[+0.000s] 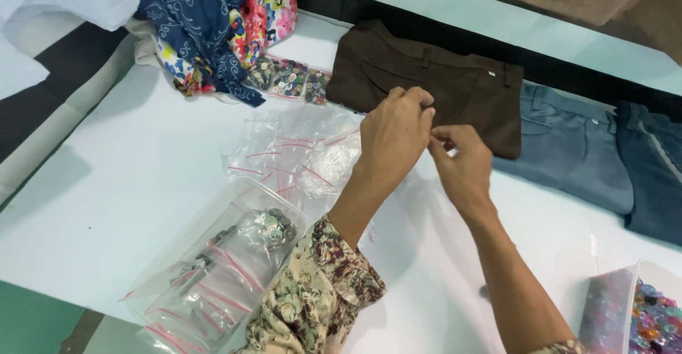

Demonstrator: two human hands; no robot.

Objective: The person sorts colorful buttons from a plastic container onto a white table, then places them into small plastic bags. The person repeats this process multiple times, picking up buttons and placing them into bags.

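White desk (128,183) fills my view, with the brown trousers (440,84) as my landmark. Just below their hem my left hand (394,137) and right hand (462,166) meet, fingertips pinched narrow on something too small for me to make out. I judge this a fine pinch-and-fasten step needing steady fingers. Left of the trousers lie clear zip bags (298,151) and button packets (291,80); farther left, patterned cloth (206,27). Right of them, grey trousers (568,144). Below, a bag-filled tub (213,269) sits close to my left forearm.
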